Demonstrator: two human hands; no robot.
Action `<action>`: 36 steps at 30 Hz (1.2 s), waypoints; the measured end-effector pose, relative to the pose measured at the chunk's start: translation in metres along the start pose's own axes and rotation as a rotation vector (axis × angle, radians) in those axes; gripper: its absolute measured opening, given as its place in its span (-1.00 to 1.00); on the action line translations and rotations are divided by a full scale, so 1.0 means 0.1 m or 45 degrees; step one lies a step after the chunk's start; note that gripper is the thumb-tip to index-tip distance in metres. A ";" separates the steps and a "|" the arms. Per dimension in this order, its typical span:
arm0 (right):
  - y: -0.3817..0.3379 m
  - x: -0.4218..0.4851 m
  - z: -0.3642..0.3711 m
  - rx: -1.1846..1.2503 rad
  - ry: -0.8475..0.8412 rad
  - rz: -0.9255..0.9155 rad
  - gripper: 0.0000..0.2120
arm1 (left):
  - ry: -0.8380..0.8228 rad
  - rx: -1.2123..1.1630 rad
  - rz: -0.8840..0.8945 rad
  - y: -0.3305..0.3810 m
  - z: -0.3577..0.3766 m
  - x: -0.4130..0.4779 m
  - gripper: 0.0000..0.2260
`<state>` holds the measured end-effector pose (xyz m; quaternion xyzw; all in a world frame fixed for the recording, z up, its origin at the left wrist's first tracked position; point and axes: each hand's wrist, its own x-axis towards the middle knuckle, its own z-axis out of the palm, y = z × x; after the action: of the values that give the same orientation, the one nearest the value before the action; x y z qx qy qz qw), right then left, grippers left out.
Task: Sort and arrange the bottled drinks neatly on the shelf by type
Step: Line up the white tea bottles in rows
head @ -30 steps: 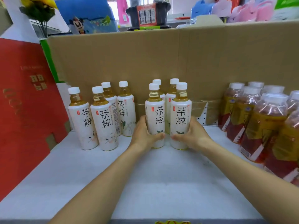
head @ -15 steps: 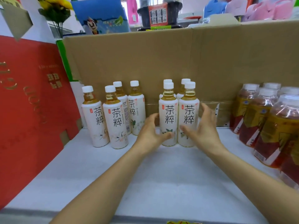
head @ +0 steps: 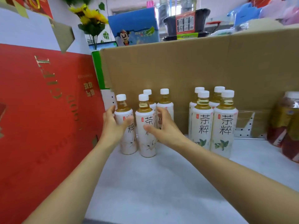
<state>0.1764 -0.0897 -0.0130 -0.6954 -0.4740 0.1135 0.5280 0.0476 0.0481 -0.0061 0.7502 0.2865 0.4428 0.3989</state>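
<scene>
Head view: my left hand (head: 113, 126) curls round the leftmost tea bottle (head: 129, 143), thumb on its label. My right hand (head: 165, 130) curls round the second front bottle (head: 148, 146) just beside it. Two rear bottles (head: 165, 101) stand behind. The green-leaf group (head: 212, 126) stands apart to the right on the shelf (head: 161, 183). Step looks like squaring up the left cluster. Next, probably: slide both bottles into line, labels facing near, without knocking the rear pair.
</scene>
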 end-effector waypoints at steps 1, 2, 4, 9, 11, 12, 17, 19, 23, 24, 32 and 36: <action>0.03 0.06 0.05 0.024 -0.026 0.048 -0.19 | -0.059 -0.029 -0.025 -0.02 -0.01 0.03 -0.37; 0.05 0.10 0.09 0.040 -0.042 0.082 -0.19 | -0.102 -0.055 -0.039 -0.04 -0.01 0.05 -0.39; 0.07 0.12 0.17 0.077 -0.032 0.107 -0.26 | -0.122 -0.085 -0.045 -0.09 -0.02 0.07 -0.43; 0.01 -0.07 0.15 0.071 0.057 0.106 -0.37 | -0.221 -0.138 -0.020 -0.05 -0.08 -0.06 -0.50; 0.00 -0.29 0.02 0.047 0.075 0.060 -0.35 | -0.306 -0.149 -0.005 0.01 -0.10 -0.18 -0.49; -0.01 -0.43 -0.06 0.025 0.086 0.043 -0.34 | -0.347 -0.157 0.000 0.04 -0.10 -0.26 -0.48; 0.05 -1.09 -0.59 -0.079 0.200 0.057 -0.42 | -0.515 -0.241 -0.006 0.29 0.18 -0.65 -0.48; 0.10 -1.26 -0.81 -0.094 0.270 0.094 -0.42 | -0.577 -0.275 0.008 0.42 0.38 -0.80 -0.52; 0.24 -1.41 -1.17 -0.184 0.452 0.157 -0.39 | -0.698 -0.300 0.058 0.66 0.80 -0.99 -0.48; 0.26 -1.42 -1.24 -0.200 0.479 0.166 -0.39 | -0.716 -0.309 0.079 0.70 0.88 -1.03 -0.46; 0.48 -1.66 -1.43 -0.302 0.341 0.218 -0.41 | -0.696 -0.012 0.118 0.51 1.16 -1.24 -0.28; 0.55 -1.61 -1.44 -0.293 0.341 0.222 -0.48 | -0.661 0.073 0.072 0.44 1.22 -1.29 -0.25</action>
<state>0.2167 -0.3050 -0.0547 -0.7986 -0.3474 0.0104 0.4914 0.1029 -0.1178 -0.0598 0.8574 0.1661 0.2382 0.4249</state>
